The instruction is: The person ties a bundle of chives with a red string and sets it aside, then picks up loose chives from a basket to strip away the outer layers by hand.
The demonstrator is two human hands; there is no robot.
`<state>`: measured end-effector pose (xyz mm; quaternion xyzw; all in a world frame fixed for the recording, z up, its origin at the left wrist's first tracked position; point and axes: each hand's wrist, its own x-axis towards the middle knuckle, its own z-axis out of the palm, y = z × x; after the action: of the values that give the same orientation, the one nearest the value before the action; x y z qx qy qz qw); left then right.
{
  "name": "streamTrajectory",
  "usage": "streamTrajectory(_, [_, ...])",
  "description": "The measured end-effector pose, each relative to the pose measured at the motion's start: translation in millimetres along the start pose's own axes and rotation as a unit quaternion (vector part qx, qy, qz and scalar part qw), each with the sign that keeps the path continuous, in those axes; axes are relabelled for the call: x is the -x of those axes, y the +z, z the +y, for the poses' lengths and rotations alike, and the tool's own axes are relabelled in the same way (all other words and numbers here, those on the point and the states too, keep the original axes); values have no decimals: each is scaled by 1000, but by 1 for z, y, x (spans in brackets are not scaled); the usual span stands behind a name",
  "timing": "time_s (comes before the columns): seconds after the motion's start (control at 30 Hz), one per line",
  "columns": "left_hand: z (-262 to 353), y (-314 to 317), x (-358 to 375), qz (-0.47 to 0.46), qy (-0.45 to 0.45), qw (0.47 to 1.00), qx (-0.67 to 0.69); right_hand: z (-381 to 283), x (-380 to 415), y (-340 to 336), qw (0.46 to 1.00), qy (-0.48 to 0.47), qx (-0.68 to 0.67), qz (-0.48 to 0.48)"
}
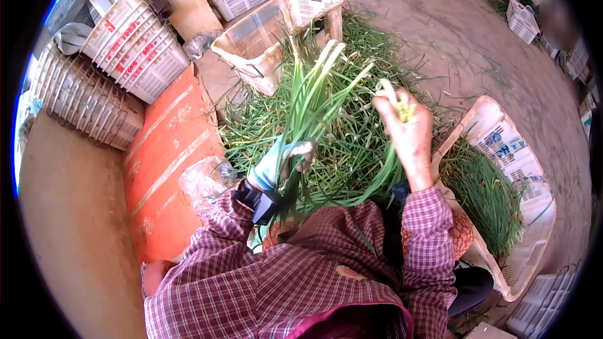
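My left hand, in a light blue glove, is wrapped round a bunch of green onions. Their pale stem ends point up and away from me, and the leaves hang below the fist. To the right, my bare right hand is closed on a few more green onions, white ends showing at the top and long leaves trailing down toward my lap. Beneath both hands spreads a large heap of loose green leaves and stalks.
A white crate stands behind the heap. At my right, another white crate holds bundled green onions. Stacked crates line the left wall beside an orange board. Clear plastic lies near my left forearm.
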<state>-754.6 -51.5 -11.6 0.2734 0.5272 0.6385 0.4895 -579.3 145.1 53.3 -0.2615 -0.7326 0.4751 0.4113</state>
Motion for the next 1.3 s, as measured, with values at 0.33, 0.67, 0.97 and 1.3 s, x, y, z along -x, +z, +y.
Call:
streamTrajectory(0.33, [15,48,6,-40,70,989,-128,5,-9,-2,980,57,-188,-11])
streamTrajectory(0.67, [10,6,-5,70,73,992,-76,37,-40,-146,937,-18,-161,309])
streamTrajectory(0.97, [-1,46,-17,48,54,991,-108,-12,-15,-1,994,37,-96,-29])
streamTrajectory(1.3, [-21,56,-23,37,131,979,-149,-1,-15,20,997,-8,73,20])
